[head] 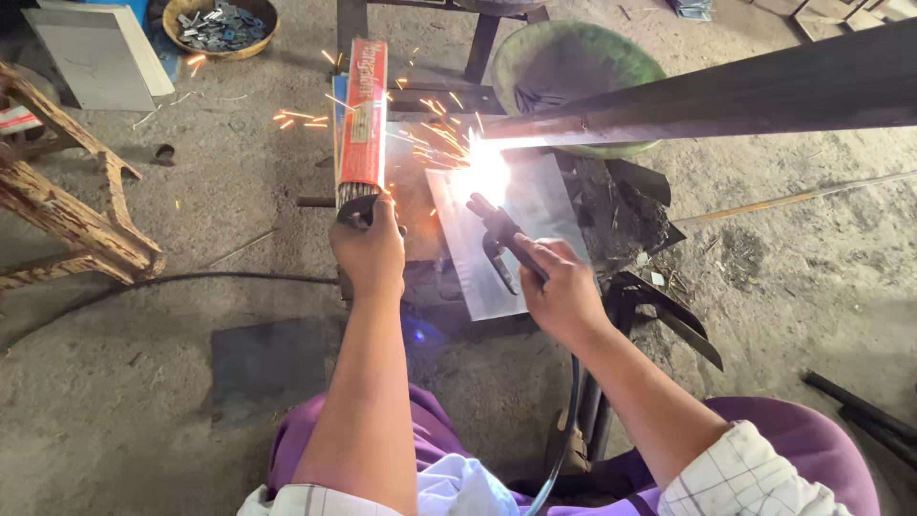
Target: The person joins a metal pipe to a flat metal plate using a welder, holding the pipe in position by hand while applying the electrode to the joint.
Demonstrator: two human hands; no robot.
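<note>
Gripping electrode holder (pixel 499 241) in my right hand (pixel 564 291) | left hand (pixel 371 250) clenched on red electrode packet (pixel 363 115) | arc glare (pixel 484 170) hides tip, probably touching steel bar (pixel 726 100)

bowl (pixel 573 67) behind metal sheet (pixel 535 215); wooden stool (pixel 72 205) far left.

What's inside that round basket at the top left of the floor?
The round basket holds a heap of small flat grey metal pieces. Whatever lies beneath the top layer is covered.
</note>
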